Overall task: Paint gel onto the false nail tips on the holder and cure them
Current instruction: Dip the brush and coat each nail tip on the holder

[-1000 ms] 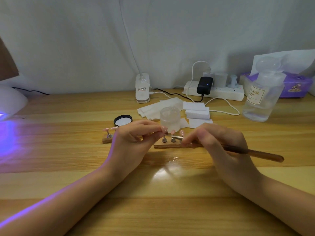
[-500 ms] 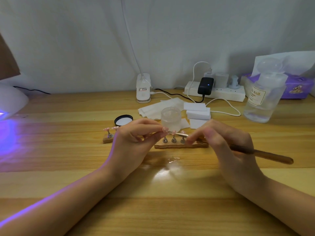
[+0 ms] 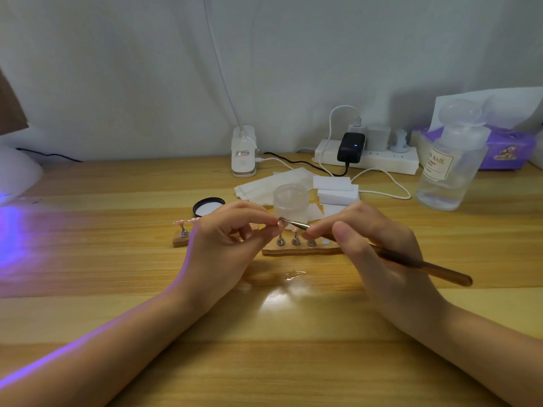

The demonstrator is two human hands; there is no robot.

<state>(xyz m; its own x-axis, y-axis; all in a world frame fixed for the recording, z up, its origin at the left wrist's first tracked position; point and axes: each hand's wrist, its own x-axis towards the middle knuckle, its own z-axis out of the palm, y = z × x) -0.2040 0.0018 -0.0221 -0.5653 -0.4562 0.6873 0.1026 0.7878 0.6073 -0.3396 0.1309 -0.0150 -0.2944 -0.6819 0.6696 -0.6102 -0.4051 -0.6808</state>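
Mid-task: the left hand pinches a nail tip above the wooden holder while the right hand grips the brush, touching it; curing likely remains.

Wooden desk, grey wall

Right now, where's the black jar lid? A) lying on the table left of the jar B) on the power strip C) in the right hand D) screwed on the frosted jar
A: the black lid lies on the table, left of the open frosted jar.
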